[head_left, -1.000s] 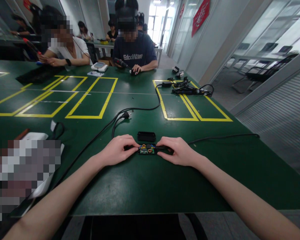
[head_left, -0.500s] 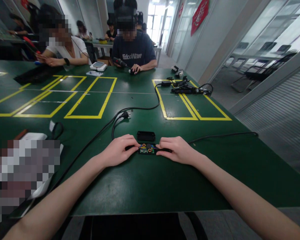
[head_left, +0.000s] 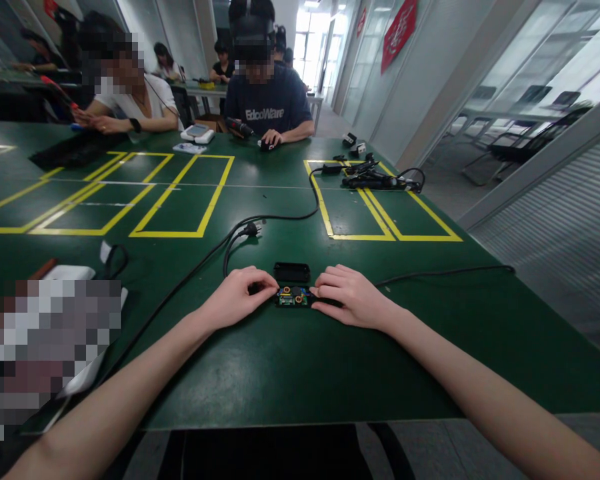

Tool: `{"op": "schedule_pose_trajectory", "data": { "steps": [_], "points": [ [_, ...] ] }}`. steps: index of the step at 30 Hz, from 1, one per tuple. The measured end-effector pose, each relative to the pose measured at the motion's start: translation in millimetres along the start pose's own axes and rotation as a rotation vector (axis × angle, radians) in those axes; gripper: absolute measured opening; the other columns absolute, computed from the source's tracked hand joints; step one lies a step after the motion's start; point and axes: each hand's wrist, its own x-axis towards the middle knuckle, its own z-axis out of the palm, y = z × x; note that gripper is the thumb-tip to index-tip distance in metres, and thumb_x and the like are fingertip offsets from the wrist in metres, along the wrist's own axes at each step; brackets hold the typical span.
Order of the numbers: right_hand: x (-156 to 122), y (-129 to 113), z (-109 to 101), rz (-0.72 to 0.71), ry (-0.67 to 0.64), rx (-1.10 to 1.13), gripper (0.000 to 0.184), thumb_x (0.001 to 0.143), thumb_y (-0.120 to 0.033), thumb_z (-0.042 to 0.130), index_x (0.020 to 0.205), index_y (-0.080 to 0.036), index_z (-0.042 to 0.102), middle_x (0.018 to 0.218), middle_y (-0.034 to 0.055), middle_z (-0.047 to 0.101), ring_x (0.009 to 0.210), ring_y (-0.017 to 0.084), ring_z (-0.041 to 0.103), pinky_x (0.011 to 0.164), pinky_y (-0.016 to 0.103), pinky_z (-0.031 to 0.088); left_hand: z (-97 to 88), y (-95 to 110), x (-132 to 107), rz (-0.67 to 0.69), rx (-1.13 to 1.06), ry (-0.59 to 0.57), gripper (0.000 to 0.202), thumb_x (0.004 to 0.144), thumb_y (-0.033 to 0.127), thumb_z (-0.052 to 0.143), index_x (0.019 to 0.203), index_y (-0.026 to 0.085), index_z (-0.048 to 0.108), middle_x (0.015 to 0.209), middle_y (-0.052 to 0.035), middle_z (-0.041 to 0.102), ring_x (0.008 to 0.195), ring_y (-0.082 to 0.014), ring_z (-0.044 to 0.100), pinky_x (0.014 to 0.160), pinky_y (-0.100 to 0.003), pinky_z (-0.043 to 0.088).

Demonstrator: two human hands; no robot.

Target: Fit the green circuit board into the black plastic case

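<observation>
In front of me on the green table point(head_left: 260, 387) lies an open power adapter point(head_left: 293, 297), a small black case with a green circuit board and copper coils showing. My left hand point(head_left: 243, 293) is closed, its thumb and fingertips pinched at the adapter's left end. At the right end, the fingers of my right hand point(head_left: 353, 297) close around a black cord where it meets the case. Just behind the adapter rests its black cover point(head_left: 292, 271), hollow side up, touched by neither hand. My fingers hide both ends of the adapter.
Beyond my left hand lies a black plug point(head_left: 251, 230) on a cord. A longer cable point(head_left: 280, 217) runs across the table towards a black heap of parts point(head_left: 375, 179). Yellow tape point(head_left: 167, 234) marks rectangles. Two people sit across; one holds a power screwdriver point(head_left: 239, 127).
My left fingertips have shifted slightly at the adapter's left end, and the adapter has moved a touch to the left. The right hand keeps its grip; the cover stays put.
</observation>
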Motion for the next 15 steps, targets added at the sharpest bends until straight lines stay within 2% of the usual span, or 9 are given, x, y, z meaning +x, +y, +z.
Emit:
{"op": "schedule_pose_trajectory", "data": {
  "steps": [2,4,7,10,13,15],
  "points": [
    [-0.3,1.4,2.9,0.064,0.043,0.101,0.024,0.102,-0.036,0.059,0.09,-0.019,0.07,0.091,0.0077,0.07,0.083,0.021,0.06,0.074,0.035,0.043,0.4,-0.4,0.3,-0.012,0.001,0.008,0.012,0.093,0.027,0.065,0.095,0.02,0.074,0.084,-0.0018,0.071,0.077,-0.0168,0.065,0.074,-0.029,0.052],
    [0.7,3.6,8.2,0.187,0.123,0.157,0.023,0.102,-0.037,0.06,0.091,-0.02,0.072,0.094,0.0077,0.071,0.086,0.021,0.063,0.077,0.037,0.045,0.5,-1.2,0.2,-0.014,0.018,0.027,0.011,0.092,0.027,0.066,0.099,0.02,0.072,0.088,-0.0023,0.071,0.082,-0.018,0.065,0.078,-0.031,0.054],
    [5.4,6.5,18.8,0.427,0.201,0.089,0.024,0.101,-0.037,0.059,0.11,-0.021,0.075,0.102,0.0098,0.071,0.096,0.026,0.064,0.082,0.041,0.047,0.4,-3.4,0.1,-0.004,0.062,0.051,0.021,0.092,0.03,0.068,0.111,0.02,0.07,0.105,-0.0061,0.073,0.1,-0.023,0.065,0.091,-0.038,0.056],
    [11.7,6.3,27.0,0.56,0.162,0.069,0.03,0.098,-0.038,0.064,0.12,-0.021,0.073,0.109,0.0115,0.069,0.103,0.029,0.061,0.086,0.045,0.048,1.6,-5.8,0.3,0.006,0.105,0.053,0.034,0.094,0.032,0.067,0.126,0.021,0.068,0.125,-0.0094,0.07,0.119,-0.0275,0.061,0.106,-0.048,0.05],
    [16.1,3.3,28.6,0.609,0.169,0.229,0.025,0.093,-0.031,0.068,0.115,-0.02,0.072,0.105,0.0094,0.07,0.1,0.026,0.062,0.088,0.043,0.05,4.2,-6.2,0.6,0.02,0.108,0.028,0.027,0.096,0.029,0.064,0.12,0.022,0.073,0.126,-0.0097,0.071,0.122,-0.0277,0.061,0.11,-0.049,0.048],
    [17.3,0.6,26.5,0.652,0.202,0.413,0.022,0.089,-0.027,0.068,0.11,-0.02,0.07,0.097,0.0058,0.071,0.088,0.021,0.063,0.078,0.037,0.051,5.9,-4.5,0.7,0.029,0.061,0.016,0.021,0.096,0.027,0.062,0.112,0.021,0.076,0.121,-0.0089,0.072,0.114,-0.0253,0.066,0.103,-0.043,0.053]
  ]
}}
